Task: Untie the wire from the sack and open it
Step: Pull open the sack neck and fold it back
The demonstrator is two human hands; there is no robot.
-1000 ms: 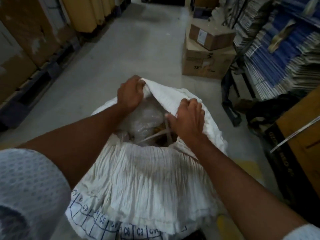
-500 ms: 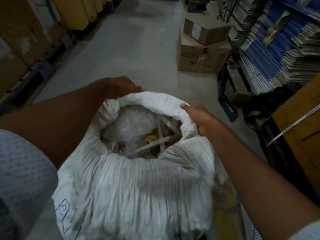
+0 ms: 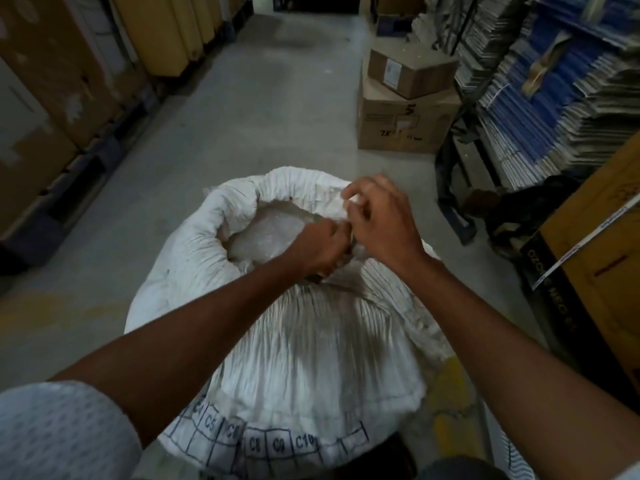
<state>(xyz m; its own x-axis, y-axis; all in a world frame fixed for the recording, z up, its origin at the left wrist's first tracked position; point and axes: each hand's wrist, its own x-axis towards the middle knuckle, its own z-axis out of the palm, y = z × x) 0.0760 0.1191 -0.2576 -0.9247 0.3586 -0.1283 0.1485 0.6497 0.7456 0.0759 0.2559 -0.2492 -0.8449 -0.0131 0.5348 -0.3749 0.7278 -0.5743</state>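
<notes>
A white woven sack [image 3: 311, 348] stands on the floor in front of me, its mouth open and its rim [image 3: 214, 233] rolled outward. A clear plastic liner [image 3: 266, 233] shows inside the mouth. My left hand [image 3: 317, 249] reaches across to the mouth's right side, fingers curled into the sack's edge there. My right hand [image 3: 382, 221] is just beyond it and touches it, pinching the white rim between thumb and fingers. Both hands are blurred. I see no wire.
The grey concrete floor [image 3: 242, 116] runs ahead as an aisle. Two stacked cardboard boxes [image 3: 405, 112] stand at the right. Shelves of blue and grey flat stock [image 3: 554, 98] line the right side, with a brown carton [image 3: 602, 258] close by. Tall cartons [image 3: 52, 81] line the left.
My hands held the rim at opposite sides of the mouth. Now both have come together at the mouth's right side, the left hand having crossed over.
</notes>
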